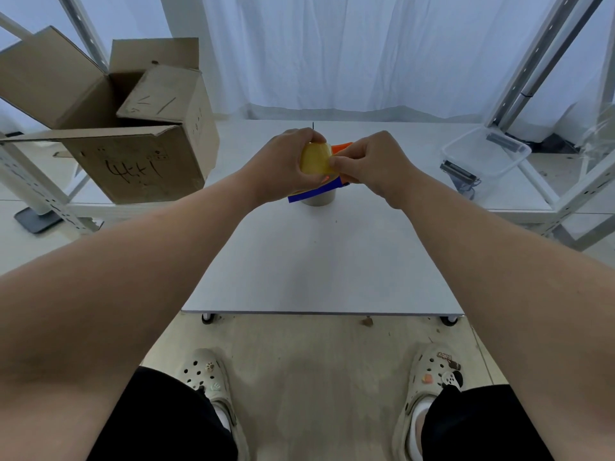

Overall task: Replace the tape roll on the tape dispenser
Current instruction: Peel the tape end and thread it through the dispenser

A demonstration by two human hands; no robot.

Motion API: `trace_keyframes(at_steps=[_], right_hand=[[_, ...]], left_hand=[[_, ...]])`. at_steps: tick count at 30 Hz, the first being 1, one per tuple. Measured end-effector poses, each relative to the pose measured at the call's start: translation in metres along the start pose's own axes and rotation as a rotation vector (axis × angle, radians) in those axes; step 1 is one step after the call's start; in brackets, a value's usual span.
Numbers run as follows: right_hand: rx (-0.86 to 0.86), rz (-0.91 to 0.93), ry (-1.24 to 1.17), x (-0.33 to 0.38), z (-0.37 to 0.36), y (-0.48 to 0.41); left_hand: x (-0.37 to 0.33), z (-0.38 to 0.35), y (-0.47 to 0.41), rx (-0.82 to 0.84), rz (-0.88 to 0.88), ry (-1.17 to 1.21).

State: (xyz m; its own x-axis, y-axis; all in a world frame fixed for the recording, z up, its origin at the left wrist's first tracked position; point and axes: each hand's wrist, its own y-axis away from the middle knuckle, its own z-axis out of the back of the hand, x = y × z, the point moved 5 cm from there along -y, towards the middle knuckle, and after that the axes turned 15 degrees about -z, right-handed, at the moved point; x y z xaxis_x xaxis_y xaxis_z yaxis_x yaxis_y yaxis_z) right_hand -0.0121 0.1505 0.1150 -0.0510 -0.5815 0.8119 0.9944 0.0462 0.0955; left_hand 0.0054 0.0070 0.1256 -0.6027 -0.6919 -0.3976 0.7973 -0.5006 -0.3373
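Observation:
My left hand (283, 164) grips a yellow tape roll (314, 159) above the middle of the white table (319, 267). My right hand (369, 161) pinches at the roll's right edge, its fingertips touching the roll. Behind and under the hands shows the tape dispenser, with an orange part (341, 147) and a blue part (316, 191). A second, pale roll (319, 197) stands on the table beneath the blue part. How the dispenser is held is hidden by my hands.
An open cardboard box (133, 128) sits on the table's left. A clear plastic bin (486, 158) with small metal parts stands at the right. Metal rack posts (532, 68) flank the table. My feet in pale clogs (213, 377) are below the near edge.

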Motion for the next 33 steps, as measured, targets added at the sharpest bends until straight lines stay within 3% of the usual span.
trace_keyframes(at_steps=[5,8,14,33], right_hand=[[-0.044,0.019,0.032,0.005,0.001,-0.001],[-0.157,0.036,0.11,0.003,0.006,0.0],[-0.014,-0.058,-0.02,-0.002,0.003,0.003],[-0.072,-0.027,-0.044,-0.001,0.01,-0.002]], left_hand=[[-0.002,0.003,0.0,-0.025,0.0,-0.005],[-0.008,0.002,-0.001,-0.01,-0.03,-0.025],[-0.007,0.002,-0.001,0.006,-0.034,-0.038],[-0.009,0.004,-0.001,-0.042,-0.028,-0.011]])
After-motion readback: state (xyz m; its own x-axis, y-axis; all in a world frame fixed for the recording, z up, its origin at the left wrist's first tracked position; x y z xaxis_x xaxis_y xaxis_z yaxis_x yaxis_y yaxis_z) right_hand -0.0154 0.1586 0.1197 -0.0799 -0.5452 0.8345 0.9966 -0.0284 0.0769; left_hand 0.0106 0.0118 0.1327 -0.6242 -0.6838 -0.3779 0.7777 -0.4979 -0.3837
